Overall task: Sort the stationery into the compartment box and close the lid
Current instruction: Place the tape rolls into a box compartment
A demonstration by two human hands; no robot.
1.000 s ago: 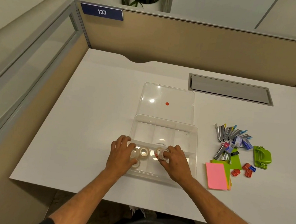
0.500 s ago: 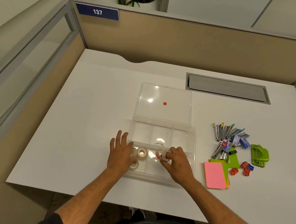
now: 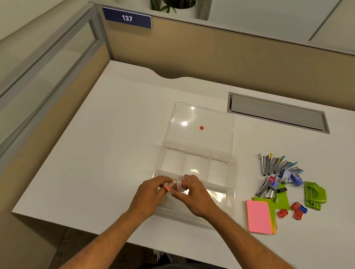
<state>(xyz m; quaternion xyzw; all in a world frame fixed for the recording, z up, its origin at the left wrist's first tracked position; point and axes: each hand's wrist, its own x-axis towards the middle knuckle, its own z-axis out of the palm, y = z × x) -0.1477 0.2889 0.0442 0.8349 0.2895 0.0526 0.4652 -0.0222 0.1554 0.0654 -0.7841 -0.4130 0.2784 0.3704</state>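
Observation:
A clear compartment box (image 3: 231,183) sits at the desk's middle, its clear lid (image 3: 203,124) with a red dot lying open behind it. Over the box's front left part, my right hand (image 3: 192,195) holds a roll of clear tape (image 3: 180,183) upright between its fingers. My left hand (image 3: 151,193) is close beside it and pinches a small red-ended tape piece (image 3: 167,187). Both hands cover the front compartments, so any tape rolls inside are hidden. The back compartments look empty.
To the right of the box lie staplers and staple boxes (image 3: 277,167), a green hole punch (image 3: 315,195), red sharpeners (image 3: 295,209), black binder clips (image 3: 281,190) and pink and green sticky notes (image 3: 258,216). A grey cable hatch (image 3: 276,112) is set at the back right.
My hands have come together over the box's front left. The right hand lifted its tape roll upright, and the left hand left the rolls it rested on and now pinches a red-ended piece.

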